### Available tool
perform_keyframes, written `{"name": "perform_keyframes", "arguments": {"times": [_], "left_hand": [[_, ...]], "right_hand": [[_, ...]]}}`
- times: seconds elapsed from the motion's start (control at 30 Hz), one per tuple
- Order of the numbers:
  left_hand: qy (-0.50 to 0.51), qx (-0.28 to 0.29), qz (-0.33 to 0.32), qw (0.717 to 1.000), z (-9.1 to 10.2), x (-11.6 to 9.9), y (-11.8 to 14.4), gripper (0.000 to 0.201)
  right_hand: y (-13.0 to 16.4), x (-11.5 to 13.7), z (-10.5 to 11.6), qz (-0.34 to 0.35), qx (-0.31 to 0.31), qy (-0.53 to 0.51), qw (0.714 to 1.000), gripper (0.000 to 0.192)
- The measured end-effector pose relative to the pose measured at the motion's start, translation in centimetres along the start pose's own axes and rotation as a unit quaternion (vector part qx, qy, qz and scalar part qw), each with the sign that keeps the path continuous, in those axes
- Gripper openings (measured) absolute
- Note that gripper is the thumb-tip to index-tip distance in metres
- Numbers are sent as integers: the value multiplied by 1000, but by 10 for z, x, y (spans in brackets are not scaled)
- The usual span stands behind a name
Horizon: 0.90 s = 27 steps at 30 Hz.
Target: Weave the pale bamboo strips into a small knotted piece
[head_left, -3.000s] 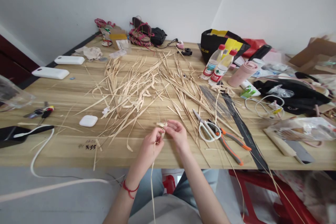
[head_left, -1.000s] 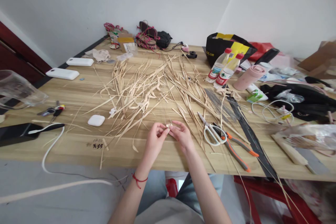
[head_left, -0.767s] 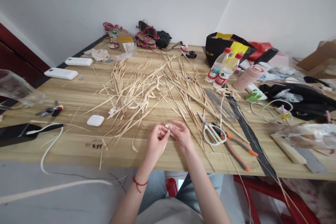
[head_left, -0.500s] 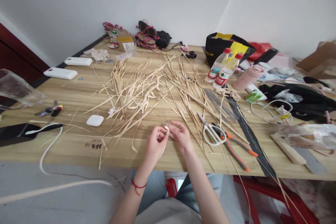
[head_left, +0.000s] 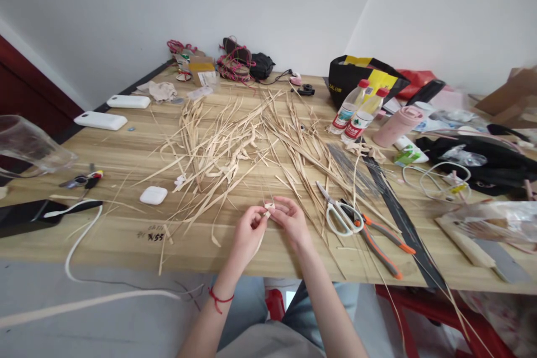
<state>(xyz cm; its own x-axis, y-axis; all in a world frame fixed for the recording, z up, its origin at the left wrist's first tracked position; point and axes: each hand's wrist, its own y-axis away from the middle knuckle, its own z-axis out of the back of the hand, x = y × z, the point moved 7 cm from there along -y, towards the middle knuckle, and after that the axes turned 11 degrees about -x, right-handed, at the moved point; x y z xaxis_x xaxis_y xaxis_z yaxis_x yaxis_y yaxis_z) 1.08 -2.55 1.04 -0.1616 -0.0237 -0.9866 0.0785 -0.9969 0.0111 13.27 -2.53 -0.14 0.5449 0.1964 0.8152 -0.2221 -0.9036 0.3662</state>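
Note:
Near the table's front edge, my left hand (head_left: 250, 229) and my right hand (head_left: 290, 220) meet fingertip to fingertip. Both pinch a small pale piece of woven straw (head_left: 269, 208), partly covered by the fingers. Thin stiff strands stick up from it, away from me, and a pale strip trails down beside my left palm. Beyond the hands spreads a loose heap of dry straw strips (head_left: 197, 151), with a twisted, braided straw piece (head_left: 242, 151) lying in it. Right of my right hand rest white-handled scissors (head_left: 342, 218) and orange-and-grey pliers (head_left: 384, 246).
To the left lie a white earbud case (head_left: 153, 195), a black power bank (head_left: 25, 218) with a white cable, and keys (head_left: 86, 179). Two water bottles (head_left: 356, 117), a pink tumbler (head_left: 398, 125) and a black-and-yellow bag (head_left: 352, 75) stand back right. A plastic-wrapped bundle (head_left: 495, 221) lies far right.
My fingers have shifted slightly on the small straw piece, and more of its pale face shows between them. Both hands stay in nearly the same place. The camera view has moved a little.

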Motion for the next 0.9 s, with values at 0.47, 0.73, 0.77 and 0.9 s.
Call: {"name": "perform_keyframes", "arguments": {"times": [0.47,0.73,0.77,0.9], "left_hand": [[21,9,8,1000,-4,1,-24,20],[0,9,0,1000,-4,2,-23,24],[-1,9,0,1000,-4,2,-23,24],[-14,6,-14,1000,-4,4,-24,22]], "right_hand": [[-25,15,-5,44,41,52,997,41],[-28,13,-6,59,37,60,996,42],[-28,13,-6,61,36,61,996,42],[-28,14,-6,68,40,60,995,41]]}}
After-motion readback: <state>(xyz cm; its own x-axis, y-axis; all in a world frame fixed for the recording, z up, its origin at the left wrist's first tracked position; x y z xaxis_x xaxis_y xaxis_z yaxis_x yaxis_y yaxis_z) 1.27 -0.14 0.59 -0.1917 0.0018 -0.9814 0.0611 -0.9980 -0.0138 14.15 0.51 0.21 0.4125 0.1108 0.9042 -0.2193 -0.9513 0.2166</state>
